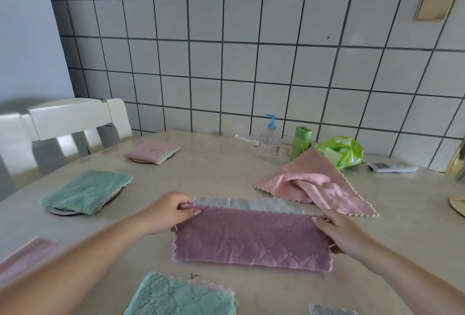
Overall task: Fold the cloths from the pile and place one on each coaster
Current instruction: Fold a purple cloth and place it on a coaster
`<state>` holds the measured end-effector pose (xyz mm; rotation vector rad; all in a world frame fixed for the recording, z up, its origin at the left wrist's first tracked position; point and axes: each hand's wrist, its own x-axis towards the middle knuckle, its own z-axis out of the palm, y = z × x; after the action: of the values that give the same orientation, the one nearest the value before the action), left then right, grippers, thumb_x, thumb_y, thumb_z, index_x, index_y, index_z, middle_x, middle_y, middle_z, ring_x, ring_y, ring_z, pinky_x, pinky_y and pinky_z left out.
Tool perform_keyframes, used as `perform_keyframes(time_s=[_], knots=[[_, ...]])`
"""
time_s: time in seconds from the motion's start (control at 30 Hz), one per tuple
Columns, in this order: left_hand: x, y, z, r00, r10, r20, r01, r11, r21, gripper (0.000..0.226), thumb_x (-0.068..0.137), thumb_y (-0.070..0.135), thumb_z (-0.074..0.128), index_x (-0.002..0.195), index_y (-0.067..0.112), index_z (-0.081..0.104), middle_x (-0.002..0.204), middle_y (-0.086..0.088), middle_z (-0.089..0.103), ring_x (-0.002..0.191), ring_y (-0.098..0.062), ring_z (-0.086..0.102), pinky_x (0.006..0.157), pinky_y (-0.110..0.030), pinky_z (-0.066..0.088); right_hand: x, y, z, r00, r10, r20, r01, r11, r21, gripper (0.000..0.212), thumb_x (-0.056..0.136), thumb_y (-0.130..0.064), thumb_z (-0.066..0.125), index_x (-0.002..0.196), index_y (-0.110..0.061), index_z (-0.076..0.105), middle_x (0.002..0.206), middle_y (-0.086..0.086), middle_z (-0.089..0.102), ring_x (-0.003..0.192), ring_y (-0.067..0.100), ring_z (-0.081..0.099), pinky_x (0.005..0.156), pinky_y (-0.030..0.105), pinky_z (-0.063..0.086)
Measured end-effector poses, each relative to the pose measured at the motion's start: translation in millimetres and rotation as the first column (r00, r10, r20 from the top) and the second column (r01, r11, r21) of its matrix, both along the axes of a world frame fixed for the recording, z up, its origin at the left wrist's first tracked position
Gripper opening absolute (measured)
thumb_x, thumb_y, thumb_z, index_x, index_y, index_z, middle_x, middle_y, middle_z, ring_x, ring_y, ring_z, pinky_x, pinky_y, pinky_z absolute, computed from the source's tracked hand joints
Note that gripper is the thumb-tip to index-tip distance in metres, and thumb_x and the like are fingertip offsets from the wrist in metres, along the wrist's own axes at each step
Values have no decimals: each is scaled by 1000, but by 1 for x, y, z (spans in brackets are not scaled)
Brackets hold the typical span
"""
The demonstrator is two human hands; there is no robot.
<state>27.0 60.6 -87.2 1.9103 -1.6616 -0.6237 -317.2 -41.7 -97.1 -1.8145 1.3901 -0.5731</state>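
Before the person, on the table [226, 164], a purple cloth [251, 241] is held half-folded, its far corners pinched by the left hand [173, 210] and right hand [337, 233]. Left of it, two coasters are covered; right of it, a gold coaster [458, 204] is bare, and a pink cloth [314, 184] is unfolded.

Both bare arms reach forward over the table, the left hand [173, 210] with its fingers curled and thumb pinching the top left corner of the purple cloth [251, 239], and the right hand [337, 233] holding the cloth's right edge with its thumb on top.
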Motion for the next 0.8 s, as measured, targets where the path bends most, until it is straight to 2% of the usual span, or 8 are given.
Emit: perform_keyframes(time_s=[0.07,0.2,0.27,0.4,0.47,0.6,0.73,0.8], knots=[[2,-15,-5,998,51,-32,-52,998,-21,23,90,18,59,69,10,53,62,-4,47,43,-6,48,42,-17,42,6,-13,-3,1000,-28,-9,27,999,-18,20,94,-24,51,87,-5,55,69,5,45,50,15,47,43,23,41],[9,-41,-16,990,141,-23,-142,989,-42,21,88,23,62,77,6,58,60,0,48,51,-10,47,41,-15,38,18,-37,-6,997,-66,-49,62,996,-66,25,93,-29,52,71,-18,49,66,2,47,55,18,53,52,29,47],[15,-52,-21,983,185,4,-184,982,-40,23,85,27,65,77,6,61,61,0,51,55,-11,47,46,-21,36,24,-48,-7,994,-72,-79,65,994,-90,26,92,-32,53,70,-19,49,64,1,48,56,19,54,58,34,50],[25,-66,-31,971,239,13,-239,971,-25,25,81,30,70,62,21,56,59,2,55,61,-16,52,59,-27,38,33,-66,-13,985,-99,-144,82,989,-124,29,90,-34,54,68,-17,48,60,1,49,57,21,55,66,43,53],[26,-70,-35,962,271,15,-271,962,-22,26,80,31,70,60,23,55,60,3,57,63,-18,55,62,-27,41,37,-73,-16,978,-105,-178,80,986,-143,33,90,-33,54,65,-15,44,56,1,48,55,22,53,62,43,51],[25,-78,-37,952,303,44,-302,953,-22,29,79,34,71,58,24,54,65,1,59,68,-19,56,66,-29,43,40,-83,-22,977,-135,-168,105,979,-177,37,91,-27,55,59,-16,39,51,-3,44,49,21,47,53,29,35],[20,-84,-37,941,324,102,-326,945,7,32,80,34,69,56,22,52,70,-3,60,72,-22,57,67,-29,43,44,-88,-24,955,-146,-260,87,971,-224,36,90,-29,55,59,-17,41,54,-6,45,54,20,49,53,30,34],[20,-86,-37,938,331,105,-335,942,28,32,80,33,69,55,23,52,71,-3,60,73,-22,56,66,-28,41,47,-88,-24,936,-158,-313,75,962,-261,37,90,-27,54,57,-19,40,55,-6,44,55,16,46,49,30,30]])
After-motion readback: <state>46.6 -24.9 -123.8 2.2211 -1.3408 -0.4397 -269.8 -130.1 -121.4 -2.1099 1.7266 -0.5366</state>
